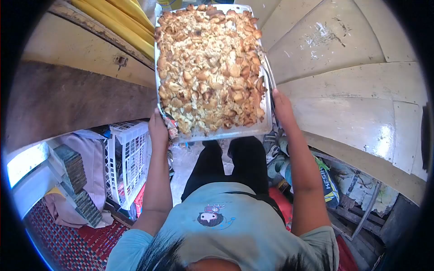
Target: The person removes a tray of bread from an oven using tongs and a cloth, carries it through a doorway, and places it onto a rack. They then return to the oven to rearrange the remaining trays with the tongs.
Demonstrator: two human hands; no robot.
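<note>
A long metal baking tray heaped with golden-brown toasted bread pieces is held out in front of me at about waist height. My left hand grips the tray's near left corner, with a bit of patterned cloth under the fingers. My right hand grips the right edge close to the near corner. Both arms reach forward from my light blue shirt. The tray's far end runs to the top of the view.
A worn wooden surface with yellow boards lies to the left. Pale painted panels stand to the right. A white plastic crate and stacked blocks sit on the floor left; bags and clutter right.
</note>
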